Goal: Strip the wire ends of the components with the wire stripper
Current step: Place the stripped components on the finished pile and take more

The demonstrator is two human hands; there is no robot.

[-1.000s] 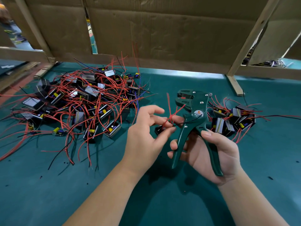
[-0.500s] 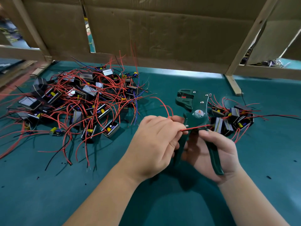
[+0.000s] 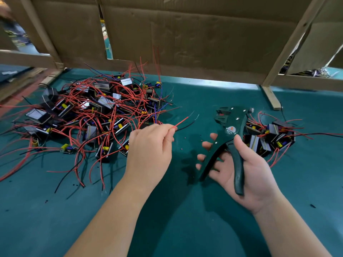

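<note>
My left hand (image 3: 148, 147) is closed around a component that is hidden in the fist; its red wire (image 3: 181, 121) and black wire (image 3: 186, 125) stick out toward the right, their tips bare. My right hand (image 3: 246, 171) holds the dark green wire stripper (image 3: 229, 134) by its handles, which are spread apart, jaws pointing up and away. The wire tips sit a hand's width left of the jaws. A large tangled pile of components (image 3: 89, 112) with red and black wires lies at the left. A smaller group of components (image 3: 269, 136) lies behind the stripper at the right.
The work surface is a teal mat (image 3: 55, 219) with small red and black insulation bits scattered on it. A cardboard wall (image 3: 185, 34) on a wooden frame closes the back, with a wooden post foot (image 3: 272, 99) at the right.
My left hand has pulled the wires out of the stripper and moved left. The stripper's handles have opened in my right hand, and the two hands are now apart.
</note>
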